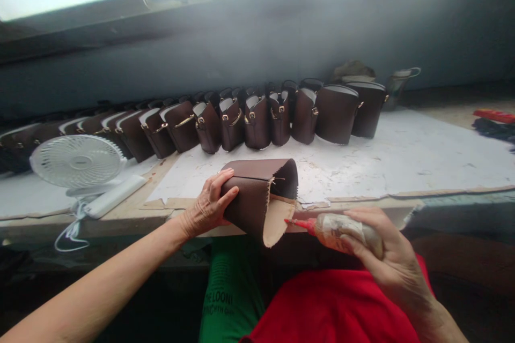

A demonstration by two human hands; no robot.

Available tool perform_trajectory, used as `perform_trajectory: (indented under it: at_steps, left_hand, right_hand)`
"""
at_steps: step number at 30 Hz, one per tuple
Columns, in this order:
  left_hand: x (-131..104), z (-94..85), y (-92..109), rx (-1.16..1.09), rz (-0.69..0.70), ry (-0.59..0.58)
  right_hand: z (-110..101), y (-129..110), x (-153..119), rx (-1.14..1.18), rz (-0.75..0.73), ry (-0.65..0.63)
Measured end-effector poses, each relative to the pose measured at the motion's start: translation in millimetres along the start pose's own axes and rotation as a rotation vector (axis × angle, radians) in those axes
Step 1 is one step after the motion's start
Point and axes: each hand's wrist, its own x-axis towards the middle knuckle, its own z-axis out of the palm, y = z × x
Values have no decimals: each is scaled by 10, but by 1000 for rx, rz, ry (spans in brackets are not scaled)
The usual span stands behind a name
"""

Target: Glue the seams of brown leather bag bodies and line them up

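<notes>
Grips a brown tube [249,195] sideways in the left hand [209,201], seemingly to turn its open end [277,220] toward the bottle [332,231] clasped in the right hand [380,249].

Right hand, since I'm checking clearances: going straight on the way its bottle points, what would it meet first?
The right hand, red nozzle leading, would probably meet the pale inside of the brown piece first; depth is unclear.

Worn: red garment [333,305], loosely creased. Green cloth [231,284] over the leg, dark print, capitals partly legible as "LOONI"; fainter, smaller lines above. Left hand [209,201] and right hand [384,249] bare; left forearm [120,278] likewise.
</notes>
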Motion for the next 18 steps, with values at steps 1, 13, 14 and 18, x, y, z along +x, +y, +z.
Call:
perform_trajectory:
  at_steps: [1, 13, 14, 18]
  left_hand:
    - [4, -1, -2, 1, 5, 2]
    - [94, -27, 128, 8, 3, 81]
    - [88, -39, 134, 12, 8, 76]
    - [36, -85, 157, 44, 24, 60]
  right_hand:
    - [5, -12, -7, -10, -6, 21]
    - [-45, 74, -37, -70, -79, -16]
    - [-44, 65, -43, -60, -75, -40]
    - [-35, -3, -94, 21, -46, -86]
